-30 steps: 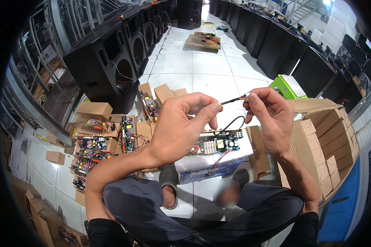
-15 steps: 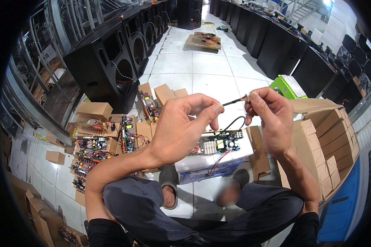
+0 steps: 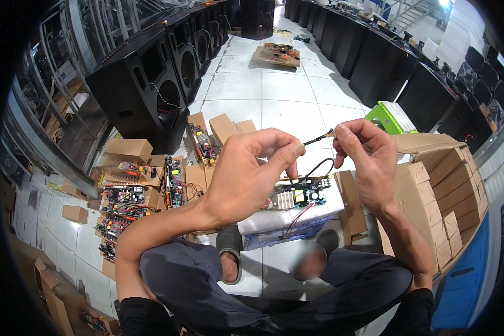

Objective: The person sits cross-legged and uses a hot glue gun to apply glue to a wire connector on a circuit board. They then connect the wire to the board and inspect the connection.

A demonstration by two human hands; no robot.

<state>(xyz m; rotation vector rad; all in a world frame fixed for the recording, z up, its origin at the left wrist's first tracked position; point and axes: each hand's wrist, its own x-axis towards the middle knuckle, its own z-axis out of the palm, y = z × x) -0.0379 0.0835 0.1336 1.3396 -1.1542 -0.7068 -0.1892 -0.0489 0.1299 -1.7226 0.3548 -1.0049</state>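
A thin black cable (image 3: 317,139) is stretched between my two hands, above a circuit board. My left hand (image 3: 257,168) is closed, thumb and forefinger pinching the cable's sleeve. At its other end, where coloured wires show, my right hand (image 3: 367,159) pinches the tip; the fingers hide most of what is there. Below lies the circuit board (image 3: 299,196) with a silver heat sink and a yellow transformer, partly covered by my left hand. A black lead loops up from the board, and red and black wires hang off its front. White padding (image 3: 325,210) on a blue crate (image 3: 288,238) supports the board.
Several circuit boards (image 3: 123,194) lie among small cardboard boxes on the left. An opened carton (image 3: 420,207) with folded boxes stands at right, near a green crate (image 3: 383,116). Black speaker cabinets (image 3: 143,92) line both sides. Farther off, a low wooden platform (image 3: 274,57) carries more boards.
Both hands keep their pinch on the cable. The right fingertips have shifted very slightly, covering more of the cable's end; otherwise the scene looks the same.
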